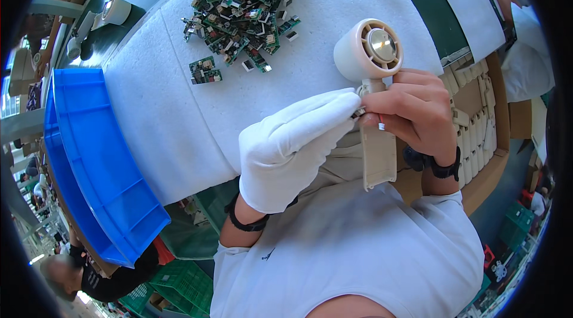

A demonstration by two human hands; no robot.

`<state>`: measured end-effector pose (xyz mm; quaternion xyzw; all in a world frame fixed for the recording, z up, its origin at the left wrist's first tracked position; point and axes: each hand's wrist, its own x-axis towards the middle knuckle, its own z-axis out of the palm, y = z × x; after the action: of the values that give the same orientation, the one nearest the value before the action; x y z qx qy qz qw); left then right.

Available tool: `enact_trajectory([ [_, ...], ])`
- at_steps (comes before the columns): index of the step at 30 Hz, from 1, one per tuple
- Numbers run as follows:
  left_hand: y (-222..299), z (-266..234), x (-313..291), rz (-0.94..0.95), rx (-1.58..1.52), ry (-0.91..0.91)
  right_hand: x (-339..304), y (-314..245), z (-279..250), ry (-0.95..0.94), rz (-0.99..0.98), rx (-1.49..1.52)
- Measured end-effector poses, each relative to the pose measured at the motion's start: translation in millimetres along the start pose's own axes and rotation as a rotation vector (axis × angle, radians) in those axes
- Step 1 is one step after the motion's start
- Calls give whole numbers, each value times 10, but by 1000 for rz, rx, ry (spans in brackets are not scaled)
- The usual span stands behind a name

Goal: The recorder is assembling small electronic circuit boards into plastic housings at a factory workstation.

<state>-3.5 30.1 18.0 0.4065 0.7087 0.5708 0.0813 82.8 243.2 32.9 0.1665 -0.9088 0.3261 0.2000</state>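
A cream handheld fan (365,52) is held above my lap, its round head up and its handle shell (379,160) hanging down with the inside exposed. My bare right hand (418,109) grips it at the neck, thumb and fingers closed. Beside the thumb pokes out a small white plug (382,127) on a red wire. My left hand (292,145), in a white glove, pinches at the same neck from the left. A small dark part shows under its fingertips, too covered to make out.
Many green circuit boards (239,14) lie heaped on the white foam-covered table (197,121). A blue bin (101,157) stands at the left, and another fan (114,11) lies far left. On the right, a cardboard box (501,115) holds rows of cream parts. A person (107,273) is at lower left.
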Motion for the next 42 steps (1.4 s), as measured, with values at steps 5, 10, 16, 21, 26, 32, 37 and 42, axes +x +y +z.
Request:
enact_trajectory([
  [5, -5, 7, 26, 35, -56, -23, 3, -21, -73, -23, 16, -10],
  [10, 18, -12, 29, 7, -52, -50, 23, -20, -87, -34, -16, -80],
  [16, 38, -42, 37, -235, -285, -77, 1, 25, 18, 100, -73, -95],
  [21, 47, -58, 65, -400, -511, -121, -135, 84, 129, 236, -32, -52],
  [26, 57, -54, 75, -494, -617, -125, -120, 89, 214, 310, -4, 85],
  [32, 57, -87, 120, -490, -615, -195, -88, 40, 212, 309, 41, 142],
  [37, 37, -125, 113, -435, -559, -232, -43, 48, 226, 304, 40, 179],
  [42, 29, -108, 106, -410, -584, -204, -36, 45, 202, 240, 34, 130],
])
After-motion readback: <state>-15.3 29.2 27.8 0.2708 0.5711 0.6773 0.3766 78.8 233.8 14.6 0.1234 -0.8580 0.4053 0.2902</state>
